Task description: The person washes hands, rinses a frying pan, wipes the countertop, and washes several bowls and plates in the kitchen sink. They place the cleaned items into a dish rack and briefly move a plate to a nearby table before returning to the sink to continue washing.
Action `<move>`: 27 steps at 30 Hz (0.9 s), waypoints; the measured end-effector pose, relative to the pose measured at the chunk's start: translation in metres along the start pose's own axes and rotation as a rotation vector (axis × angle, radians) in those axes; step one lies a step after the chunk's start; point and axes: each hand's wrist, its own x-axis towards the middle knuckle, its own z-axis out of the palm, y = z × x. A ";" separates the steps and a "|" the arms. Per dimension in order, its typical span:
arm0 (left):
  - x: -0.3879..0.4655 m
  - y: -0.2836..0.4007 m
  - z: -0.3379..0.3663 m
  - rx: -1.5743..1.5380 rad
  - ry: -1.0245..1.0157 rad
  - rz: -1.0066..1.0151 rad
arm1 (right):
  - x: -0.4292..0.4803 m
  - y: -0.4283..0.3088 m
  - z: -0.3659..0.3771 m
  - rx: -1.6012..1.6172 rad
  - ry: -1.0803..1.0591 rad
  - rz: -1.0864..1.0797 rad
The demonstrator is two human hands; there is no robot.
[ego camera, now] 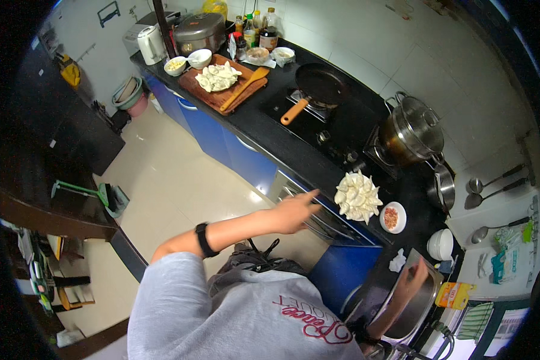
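Note:
My left hand (pixel 295 211) is stretched out over the front of the counter with its fingers apart and nothing in it. Beside it, a plate of pleated dumplings (pixel 357 197) stands at the counter's edge, and a white bowl of diced pinkish filling (pixel 393 218) is just past that. Over the stainless steel sink (pixel 409 315) I hold my right hand (pixel 413 279), somewhat blurred, with its fingers raised and no object seen in it. A crumpled white tissue (pixel 397 260) lies by the sink. Farther along, more dumplings (pixel 218 76) and a wooden spatula (pixel 245 89) rest on a wooden board (pixel 198 92).
A frying pan (pixel 321 85) sits on the hob, its handle (pixel 294 111) pointing outward. A steel steamer pot (pixel 411 130) occupies the other burner. Stacked white bowls (pixel 440 244) stand near the sink. Bottles (pixel 268 33), a rice cooker (pixel 201 32) and a white kettle (pixel 151 45) line the back.

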 end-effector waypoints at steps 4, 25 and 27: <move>-0.079 -0.102 -0.019 -0.384 0.244 -0.266 | 0.043 -0.103 0.097 0.334 -0.084 0.042; -0.315 -0.139 -0.021 -0.235 0.661 -1.234 | 0.072 -0.441 0.341 0.759 -1.061 -0.710; -0.348 -0.115 -0.013 -0.295 0.633 -1.341 | 0.058 -0.472 0.352 0.753 -1.139 -0.959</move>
